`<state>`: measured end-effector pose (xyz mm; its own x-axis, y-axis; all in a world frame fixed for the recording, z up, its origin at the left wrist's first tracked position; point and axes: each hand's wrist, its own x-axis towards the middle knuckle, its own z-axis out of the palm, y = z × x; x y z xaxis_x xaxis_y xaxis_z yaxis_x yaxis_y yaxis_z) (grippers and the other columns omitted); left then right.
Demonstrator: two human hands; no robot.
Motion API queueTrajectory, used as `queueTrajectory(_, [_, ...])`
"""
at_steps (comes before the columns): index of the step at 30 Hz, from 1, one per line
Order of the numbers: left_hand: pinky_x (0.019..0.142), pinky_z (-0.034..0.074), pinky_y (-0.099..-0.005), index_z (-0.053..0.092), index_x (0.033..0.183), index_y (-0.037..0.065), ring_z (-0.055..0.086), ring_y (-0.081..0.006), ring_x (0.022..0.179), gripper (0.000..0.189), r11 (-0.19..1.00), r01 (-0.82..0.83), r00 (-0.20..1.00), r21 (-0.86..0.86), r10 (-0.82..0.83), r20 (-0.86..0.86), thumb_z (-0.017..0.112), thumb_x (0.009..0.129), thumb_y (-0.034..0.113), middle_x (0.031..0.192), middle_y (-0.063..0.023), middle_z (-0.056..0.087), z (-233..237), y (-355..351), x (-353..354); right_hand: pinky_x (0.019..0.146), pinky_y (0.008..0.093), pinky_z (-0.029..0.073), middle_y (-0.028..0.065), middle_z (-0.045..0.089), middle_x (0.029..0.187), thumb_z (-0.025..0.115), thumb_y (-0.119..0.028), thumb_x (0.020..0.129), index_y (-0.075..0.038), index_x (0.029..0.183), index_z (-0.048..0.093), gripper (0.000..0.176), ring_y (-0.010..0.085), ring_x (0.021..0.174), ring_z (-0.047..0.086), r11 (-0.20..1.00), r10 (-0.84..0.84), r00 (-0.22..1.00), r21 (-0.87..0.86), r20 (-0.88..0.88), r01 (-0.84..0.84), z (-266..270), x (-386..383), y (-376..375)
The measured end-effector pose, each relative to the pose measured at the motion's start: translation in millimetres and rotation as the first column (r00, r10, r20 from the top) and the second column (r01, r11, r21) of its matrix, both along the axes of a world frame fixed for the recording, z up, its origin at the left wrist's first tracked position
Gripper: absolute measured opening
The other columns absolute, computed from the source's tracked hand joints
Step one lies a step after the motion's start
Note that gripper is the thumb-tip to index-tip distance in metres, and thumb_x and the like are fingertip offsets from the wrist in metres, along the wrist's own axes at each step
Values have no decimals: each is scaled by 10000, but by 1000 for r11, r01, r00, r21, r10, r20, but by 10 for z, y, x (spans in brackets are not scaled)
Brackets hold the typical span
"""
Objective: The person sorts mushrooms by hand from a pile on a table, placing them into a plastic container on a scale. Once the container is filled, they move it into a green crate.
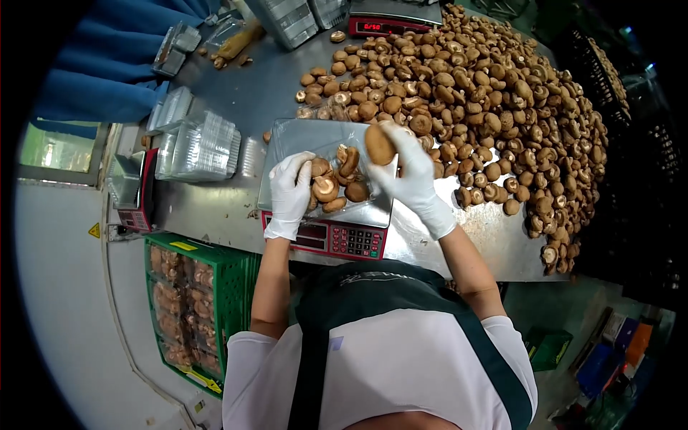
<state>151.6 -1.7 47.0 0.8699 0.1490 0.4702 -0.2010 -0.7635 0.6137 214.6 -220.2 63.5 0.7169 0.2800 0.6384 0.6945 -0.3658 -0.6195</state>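
On the steel plate of a scale, several brown mushrooms lie together in a clear plastic tray, whose outline is hard to make out. My left hand, in a white glove, is at the left side of these mushrooms, fingers curled at the tray's edge. A large mushroom is gripped in my gloved right hand, slightly blurred, raised over the right side of the scale. The scale's red front panel with its keypad faces me.
A big heap of loose mushrooms spreads across the table's right and back. Stacks of clear trays stand left. A second scale is at the back, a third far left. Below left, a green crate holds packed mushrooms.
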Motion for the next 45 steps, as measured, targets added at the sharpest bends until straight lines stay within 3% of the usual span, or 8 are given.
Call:
queueTrajectory(6, [819, 481, -291, 642, 985, 11, 622, -200, 932, 142, 968, -90, 985, -233, 53, -161, 583, 861, 49, 1007, -92, 644, -102, 300, -106, 1026, 533, 290, 216, 387, 1352, 610, -375, 821, -119, 1339, 403, 615, 404, 1260, 352, 737, 184, 983, -658, -24, -154, -254, -261, 466])
queueTrajectory(10, [807, 483, -310, 644, 955, 21, 625, -227, 925, 134, 962, -100, 994, -253, 87, -62, 614, 833, 69, 991, -103, 650, -187, 497, -140, 1067, 472, 276, 261, 361, 1381, 540, -367, 880, -70, 1374, 372, 600, 420, 1286, 336, 917, 214, 939, -276, -269, -288, -213, -206, 266])
queueTrajectory(15, [865, 468, -271, 641, 985, -19, 598, -180, 986, 151, 863, -193, 981, -466, 182, -68, 596, 855, 44, 1041, -96, 639, -194, 825, -54, 996, 357, 394, 183, 561, 1234, 635, -223, 845, -37, 1257, 531, 464, 288, 1168, 519, 993, -83, 897, -107, -435, 40, -180, -216, -162])
queueTrajectory(25, [895, 417, -280, 537, 1221, 29, 539, -143, 1030, 412, 650, -302, 903, -697, -39, -428, 616, 872, 234, 1139, -53, 577, -144, 1127, 524, 902, 276, 460, 100, 608, 1186, 613, -162, 890, -27, 1285, 516, 429, 153, 1061, 577, 966, -259, 741, -167, -619, 198, -360, -441, -568])
queueTrajectory(32, [921, 423, -342, 356, 1355, 17, 530, -280, 1063, 571, 257, -121, 963, -959, -205, -176, 538, 914, 330, 1297, -189, 480, -280, 1082, 719, 864, 276, 476, 97, 637, 1117, 609, -164, 897, -40, 1257, 546, 386, 150, 1017, 595, 977, -212, 762, -159, -612, 144, -392, -460, -606])
queueTrajectory(36, [832, 473, -321, 482, 1251, -6, 571, -217, 1013, 442, 403, 55, 950, -914, -302, -76, 551, 917, 276, 1158, -160, 575, 135, 1066, 198, 841, 285, 486, 96, 639, 1102, 618, -174, 892, -38, 1241, 558, 380, 143, 998, 598, 986, -168, 716, -124, -678, 114, -280, -497, -527])
queueTrajectory(40, [798, 479, -286, 548, 1195, -3, 600, -168, 884, 494, 885, 48, 969, -463, -155, -194, 723, 788, 218, 1091, -132, 598, -51, 710, -422, 756, 265, 508, 118, 672, 993, 646, -201, 866, -45, 1259, 538, 436, 140, 876, 637, 995, -83, 641, -30, -763, 93, -210, -485, -364])
queueTrajectory(45, [651, 479, -230, 546, 1150, -11, 589, -123, 720, 414, 737, -267, 853, -621, -119, -509, 664, 852, 252, 925, -96, 632, -245, 476, -766, 694, 240, 492, 94, 680, 858, 629, -175, 872, 21, 1179, 535, 377, 122, 765, 636, 994, 100, 465, 71, -880, -79, -374, -425, -98])
